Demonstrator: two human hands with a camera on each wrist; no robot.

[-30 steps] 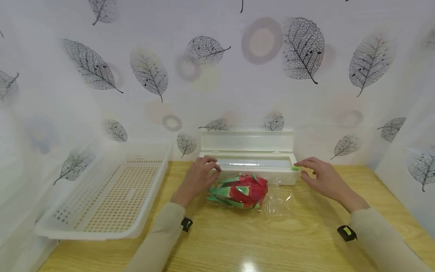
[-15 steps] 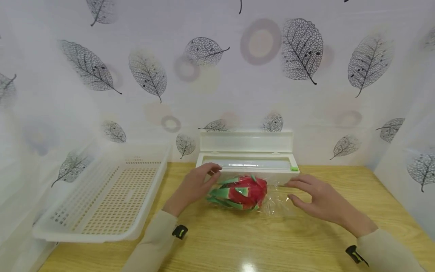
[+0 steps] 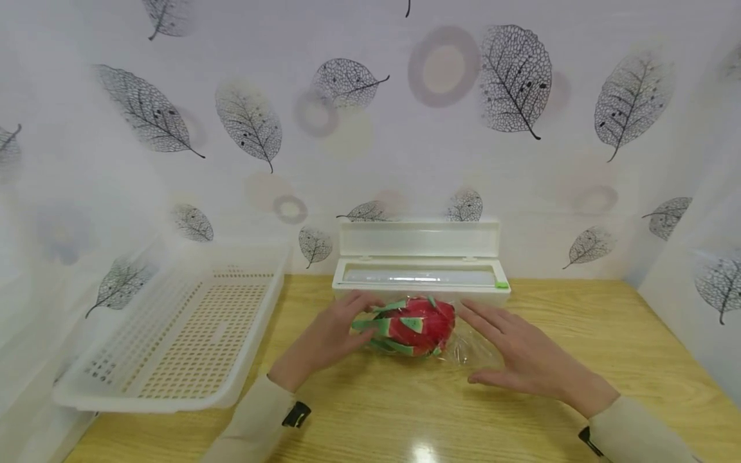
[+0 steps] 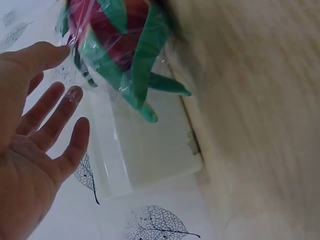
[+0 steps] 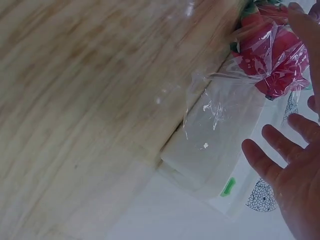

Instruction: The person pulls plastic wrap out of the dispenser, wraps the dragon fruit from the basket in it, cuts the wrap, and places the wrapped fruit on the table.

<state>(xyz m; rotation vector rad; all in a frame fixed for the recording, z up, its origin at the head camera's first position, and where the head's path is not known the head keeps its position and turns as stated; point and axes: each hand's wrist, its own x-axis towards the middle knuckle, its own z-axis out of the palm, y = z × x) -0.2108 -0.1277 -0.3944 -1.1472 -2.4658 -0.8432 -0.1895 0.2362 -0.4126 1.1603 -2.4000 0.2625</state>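
A red dragon fruit [image 3: 422,326] with green scales lies on its side on the wooden table, wrapped in clear film [image 3: 466,348] that trails off to its right. At its green-tipped end is my left hand [image 3: 324,337], fingers spread and slightly bent around that end; whether they touch the film is hard to tell. My right hand [image 3: 523,357] stands at the red end with straight fingers and the thumb apart, over the loose film. In the left wrist view the dragon fruit [image 4: 117,45] sits beyond the thumb. The right wrist view shows the film [image 5: 215,107] crumpled past the fruit.
Behind the fruit stands a white cling film box [image 3: 492,297] with its lid [image 3: 419,239] raised and a green slider [image 3: 501,285] at its right end. A white perforated plastic basket [image 3: 255,334] stands at the left. A leaf-patterned curtain [image 3: 376,161] hangs behind.
My right hand has come from the box's green slider down and left to the fruit's red end. My left hand has dropped from the box edge to the green end.
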